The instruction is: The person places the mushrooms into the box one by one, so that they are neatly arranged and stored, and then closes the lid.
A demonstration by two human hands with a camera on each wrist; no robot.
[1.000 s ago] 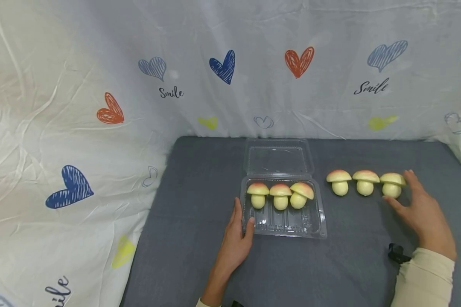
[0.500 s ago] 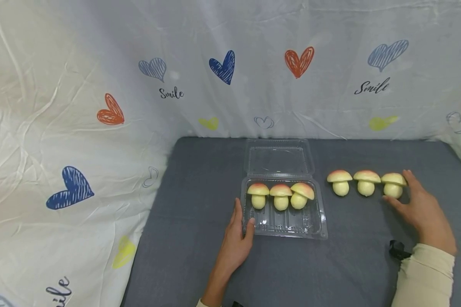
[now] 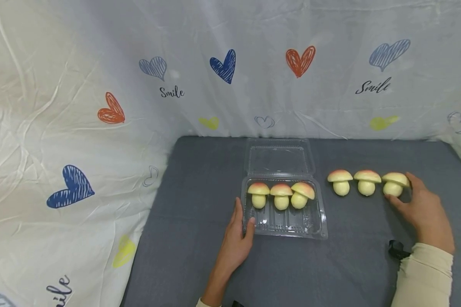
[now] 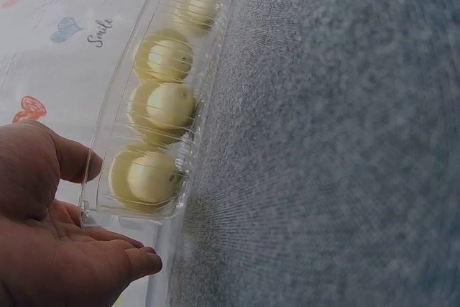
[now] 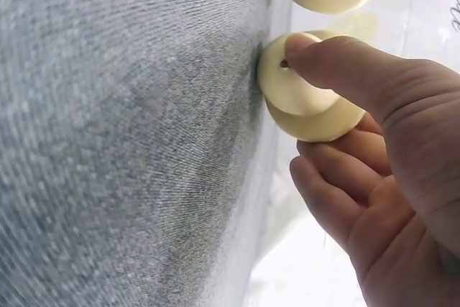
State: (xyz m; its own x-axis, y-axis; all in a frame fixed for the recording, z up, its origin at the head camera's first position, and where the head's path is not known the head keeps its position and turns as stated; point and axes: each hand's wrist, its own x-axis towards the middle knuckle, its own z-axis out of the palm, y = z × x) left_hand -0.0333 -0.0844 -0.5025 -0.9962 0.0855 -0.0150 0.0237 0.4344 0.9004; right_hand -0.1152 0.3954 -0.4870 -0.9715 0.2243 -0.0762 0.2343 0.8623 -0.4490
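Observation:
A clear plastic clamshell container [image 3: 284, 226] stands with its lid laid back on the table, three mushrooms [image 3: 281, 197] in a row inside it. My left hand [image 3: 233, 243] pinches its left edge; in the left wrist view the thumb [image 4: 83, 163] lies over the rim and the fingers are outside the wall. At right, my right hand [image 3: 426, 213] grips the rightmost mushroom [image 3: 393, 189] of a row, thumb on its pale stem and fingers at its yellow cap, as the right wrist view shows. Two more mushrooms, a left one [image 3: 341, 187] and a middle one [image 3: 366, 187], stand beside it.
Dark grey cloth covers the table [image 3: 199, 192]. A white curtain [image 3: 261, 98] printed with hearts hangs behind and along the left side. The container's transparent lid [image 3: 279, 157] reaches toward the table's back edge.
My right thumb and fingers have closed in on the rightmost mushroom, which has tilted and shifted slightly. The left hand and container keep their place.

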